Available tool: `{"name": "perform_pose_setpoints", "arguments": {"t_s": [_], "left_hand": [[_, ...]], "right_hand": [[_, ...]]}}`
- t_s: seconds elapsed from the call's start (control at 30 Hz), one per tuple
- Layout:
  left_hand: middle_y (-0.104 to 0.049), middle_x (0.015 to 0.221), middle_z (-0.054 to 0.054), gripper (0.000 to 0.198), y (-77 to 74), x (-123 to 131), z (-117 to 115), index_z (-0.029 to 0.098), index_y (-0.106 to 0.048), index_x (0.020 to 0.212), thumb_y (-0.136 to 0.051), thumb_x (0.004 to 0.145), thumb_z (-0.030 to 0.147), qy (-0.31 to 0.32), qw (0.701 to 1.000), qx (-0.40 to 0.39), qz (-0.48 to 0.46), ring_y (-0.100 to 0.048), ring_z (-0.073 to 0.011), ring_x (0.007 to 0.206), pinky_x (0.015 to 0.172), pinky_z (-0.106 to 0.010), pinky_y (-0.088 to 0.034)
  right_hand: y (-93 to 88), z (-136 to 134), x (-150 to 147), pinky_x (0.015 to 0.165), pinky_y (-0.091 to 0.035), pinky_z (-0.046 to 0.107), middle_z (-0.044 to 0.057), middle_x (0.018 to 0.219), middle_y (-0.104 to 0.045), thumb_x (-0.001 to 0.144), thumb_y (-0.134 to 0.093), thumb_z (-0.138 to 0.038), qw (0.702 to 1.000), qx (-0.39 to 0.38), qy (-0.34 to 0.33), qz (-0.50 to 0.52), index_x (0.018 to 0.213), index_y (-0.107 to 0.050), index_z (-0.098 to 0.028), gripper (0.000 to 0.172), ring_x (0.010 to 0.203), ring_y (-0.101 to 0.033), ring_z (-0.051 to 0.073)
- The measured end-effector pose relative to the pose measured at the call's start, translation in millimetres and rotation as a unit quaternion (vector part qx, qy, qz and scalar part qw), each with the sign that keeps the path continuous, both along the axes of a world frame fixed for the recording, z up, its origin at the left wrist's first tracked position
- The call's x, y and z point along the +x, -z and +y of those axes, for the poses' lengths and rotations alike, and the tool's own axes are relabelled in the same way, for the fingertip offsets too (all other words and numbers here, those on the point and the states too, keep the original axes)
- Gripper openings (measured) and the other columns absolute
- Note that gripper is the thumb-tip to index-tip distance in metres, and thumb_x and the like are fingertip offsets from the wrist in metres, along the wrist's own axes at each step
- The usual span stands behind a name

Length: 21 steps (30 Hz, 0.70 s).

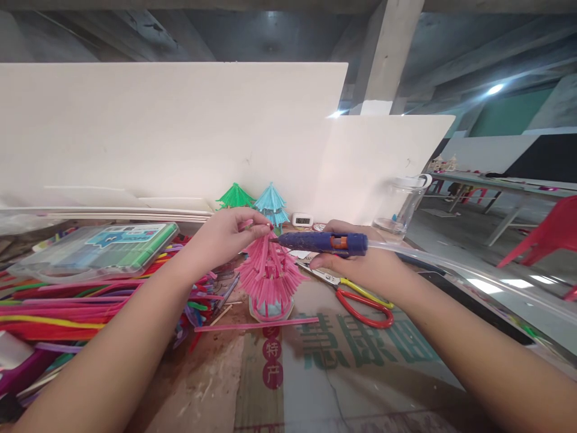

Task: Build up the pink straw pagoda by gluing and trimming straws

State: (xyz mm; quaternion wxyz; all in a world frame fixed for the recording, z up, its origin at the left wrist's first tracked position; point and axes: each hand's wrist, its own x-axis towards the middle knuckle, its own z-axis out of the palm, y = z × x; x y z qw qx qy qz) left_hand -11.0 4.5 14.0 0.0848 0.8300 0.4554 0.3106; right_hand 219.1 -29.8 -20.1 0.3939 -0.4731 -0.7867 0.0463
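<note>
One pink tower [273, 279] made of fuzzy strips stands in the middle of the frame, with two layers of roof that I can count. The left hand [232, 236] comes from the lower left, its thumb and fingers pinched together at the top of the tower, most likely on the tip itself, though that spot is too small to be sure. The right hand [372, 264] comes from the lower right, with its fingers and thumb wrapped around one blue glue gun [315, 242]. The nose of the gun points left, right by the tower's top. One clear glue stick [410, 249] pokes out of its back end. Just below the tower lies one pink strip [256, 325]. Two more towers stand behind, one green tower [235, 196] and one blue tower [271, 204], with one small white clock [302, 220] beside them. Under the right hand is one pair of scissors [364, 308] with a red handle. A big pile of colored strips [67, 310], too many to count, fills the lower left, with one plastic case [97, 252] on it. One clear jar [399, 207] stands right of center.
</note>
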Motion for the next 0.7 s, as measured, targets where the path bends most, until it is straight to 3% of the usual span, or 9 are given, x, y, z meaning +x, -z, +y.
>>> {"name": "perform_pose_setpoints", "arguments": {"t_s": [0.23, 0.47, 0.7], "left_hand": [[-0.067, 0.079, -0.001, 0.030, 0.2, -0.6, 0.7, 0.020, -0.071, 0.087, -0.054, 0.081, 0.043, 0.002, 1.000, -0.004, -0.001, -0.051, -0.0141, 0.066, 0.061, -0.024, -0.037], [-0.066, 0.077, -0.001, 0.032, 1.7, -0.8, 2.4, 0.019, -0.071, 0.087, -0.053, 0.080, 0.044, 0.000, 1.000, -0.006, -0.006, -0.050, -0.0136, 0.064, 0.057, -0.023, -0.036], [-0.067, 0.079, -0.002, 0.033, 2.4, -2.5, 5.0, 0.018, -0.070, 0.090, -0.053, 0.081, 0.044, 0.009, 1.000, -0.017, -0.011, -0.053, -0.0152, 0.069, 0.061, -0.024, -0.037]], "right_hand": [[-2.5, -0.4, -0.7, 0.051, -0.032, 0.022, -0.003, 0.058, -0.058, 0.069, -0.069, -0.049, 1.000, 0.006, 0.000, 0.007, 0.073, -0.060, -0.021, 0.030, 0.055, -0.049, 0.013], [-1.4, -0.6, 3.3, 0.053, -0.036, 0.023, -0.003, 0.062, -0.061, 0.072, -0.067, -0.051, 0.999, -0.009, -0.020, 0.032, 0.079, -0.059, -0.020, 0.032, 0.057, -0.053, 0.014], [-10.0, -6.3, 7.3, 0.060, -0.043, 0.025, 0.002, 0.079, -0.068, 0.072, -0.068, -0.043, 0.988, -0.057, -0.134, 0.048, 0.087, -0.061, -0.020, 0.029, 0.071, -0.061, 0.018]]}}
